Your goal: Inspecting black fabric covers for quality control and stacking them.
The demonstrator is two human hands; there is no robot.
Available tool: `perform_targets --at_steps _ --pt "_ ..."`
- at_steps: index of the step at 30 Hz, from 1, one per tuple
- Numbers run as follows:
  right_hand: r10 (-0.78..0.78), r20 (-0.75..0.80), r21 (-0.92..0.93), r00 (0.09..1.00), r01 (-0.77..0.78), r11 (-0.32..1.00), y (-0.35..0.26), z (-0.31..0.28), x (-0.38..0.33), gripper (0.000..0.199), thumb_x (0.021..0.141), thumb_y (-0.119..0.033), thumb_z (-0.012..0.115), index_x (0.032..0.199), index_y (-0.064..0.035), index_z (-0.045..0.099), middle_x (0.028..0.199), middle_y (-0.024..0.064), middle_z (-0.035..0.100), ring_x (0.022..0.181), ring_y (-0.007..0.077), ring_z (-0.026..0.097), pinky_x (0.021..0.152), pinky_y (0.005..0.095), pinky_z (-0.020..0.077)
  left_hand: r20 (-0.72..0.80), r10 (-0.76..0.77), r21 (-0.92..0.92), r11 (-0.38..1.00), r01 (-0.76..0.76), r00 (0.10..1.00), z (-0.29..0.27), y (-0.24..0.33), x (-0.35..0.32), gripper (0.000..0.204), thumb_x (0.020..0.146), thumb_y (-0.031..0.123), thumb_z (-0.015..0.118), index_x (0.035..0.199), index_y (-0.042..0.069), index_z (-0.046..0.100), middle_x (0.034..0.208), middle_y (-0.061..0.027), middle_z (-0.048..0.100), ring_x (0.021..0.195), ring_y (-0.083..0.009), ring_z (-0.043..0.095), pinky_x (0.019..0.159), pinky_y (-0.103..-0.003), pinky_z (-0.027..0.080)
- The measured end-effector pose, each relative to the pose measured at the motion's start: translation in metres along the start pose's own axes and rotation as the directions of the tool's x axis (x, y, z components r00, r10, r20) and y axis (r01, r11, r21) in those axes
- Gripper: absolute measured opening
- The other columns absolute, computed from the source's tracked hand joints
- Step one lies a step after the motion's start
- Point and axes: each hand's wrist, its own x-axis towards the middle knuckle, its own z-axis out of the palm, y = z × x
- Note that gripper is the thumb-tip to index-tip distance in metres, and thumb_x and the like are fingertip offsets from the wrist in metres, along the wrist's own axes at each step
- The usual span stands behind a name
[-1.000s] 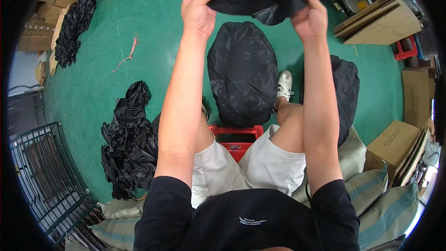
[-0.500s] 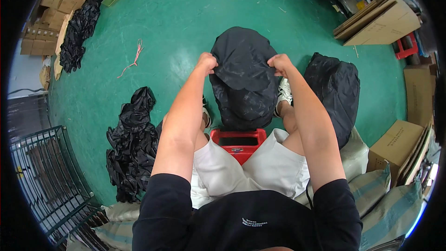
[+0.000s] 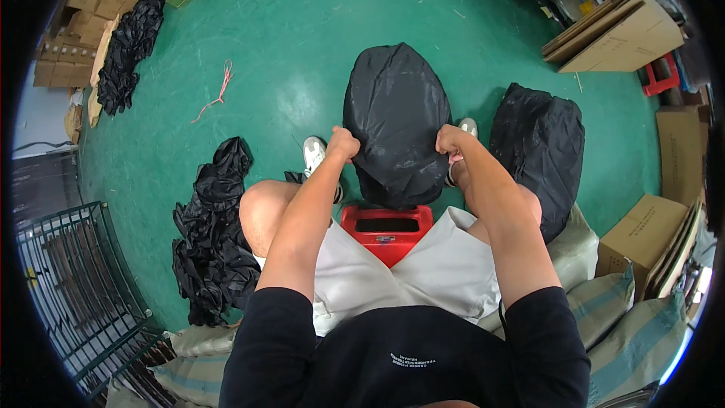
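The black plastic bag (image 3: 396, 125) now lies spread on the green floor (image 3: 302, 53) between the person's feet, its near edge just above the red stool (image 3: 387, 230) they sit on. A second ago it was held up high at arm's length; half a second ago it was already coming down, so it looks as if the shaking-out is over and the bag is being laid flat. Its long axis runs straight away from the person, the rounded far end pointing up the picture, the near end gathered at the hands. The left hand (image 3: 343, 142) is closed on the bag's left near edge, the right hand (image 3: 451, 140) closed on its right near edge (both fists tight, fingers curled under). Another dark bag (image 3: 540, 151) lies just to the right; a crumpled heap of black bags (image 3: 211, 234) sits to the left.
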Motion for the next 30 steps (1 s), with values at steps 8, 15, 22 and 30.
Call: perform_targets --at_steps 8,15,22,30 --pt "-0.205 0.164 -0.174 0.965 0.233 0.957 0.042 0.011 0.044 0.009 0.078 0.004 0.061 0.081 0.0034 0.070 0.073 0.0213 0.068 0.061 0.0297 0.069 0.049 0.0431 0.0542 0.015 0.026 -0.045 0.999 -0.025 1.000 0.015 -0.001 -0.008 0.070 0.075 0.006 0.062 0.132 -0.011 0.025 0.097 -0.0279 0.063 0.083 -0.0391 0.066 0.070 -0.043 0.055" --pt "0.046 -0.032 -0.396 0.998 -0.055 0.917 -0.024 -0.015 -0.069 0.012 0.078 0.003 0.062 0.083 0.0021 0.073 0.075 0.0191 0.070 0.065 0.0300 0.070 0.058 0.0412 0.0572 -0.413 0.664 0.444 0.744 -0.499 0.623 0.058 0.025 -0.068 0.086 0.072 0.017 0.073 0.143 0.001 0.028 0.152 -0.0257 0.021 0.139 -0.0411 0.028 0.114 -0.048 0.027" --pt "0.445 0.280 -0.556 0.851 -0.234 0.798 -0.036 0.005 -0.071 0.030 0.087 -0.025 0.064 0.094 0.0037 0.071 0.087 0.0166 0.072 0.072 0.0301 0.071 0.065 0.0445 0.0590 -0.067 0.820 0.511 0.518 -0.686 0.569 0.121 0.011 -0.091 0.081 0.092 0.041 0.054 0.153 0.006 0.015 0.159 -0.0205 0.009 0.147 -0.0378 0.009 0.118 -0.052 0.010" --pt "-0.367 0.069 -0.428 0.928 0.360 0.829 -0.131 -0.005 -0.211 0.033 0.082 -0.025 0.062 0.081 0.0079 0.067 0.078 0.0230 0.069 0.068 0.0326 0.070 0.064 0.0431 0.0578 -0.003 0.737 0.562 0.560 -0.609 0.676 0.133 0.004 -0.105 0.075 0.094 0.052 0.046 0.152 0.011 0.023 0.158 -0.0205 0.012 0.147 -0.0383 0.006 0.117 -0.056 0.003"
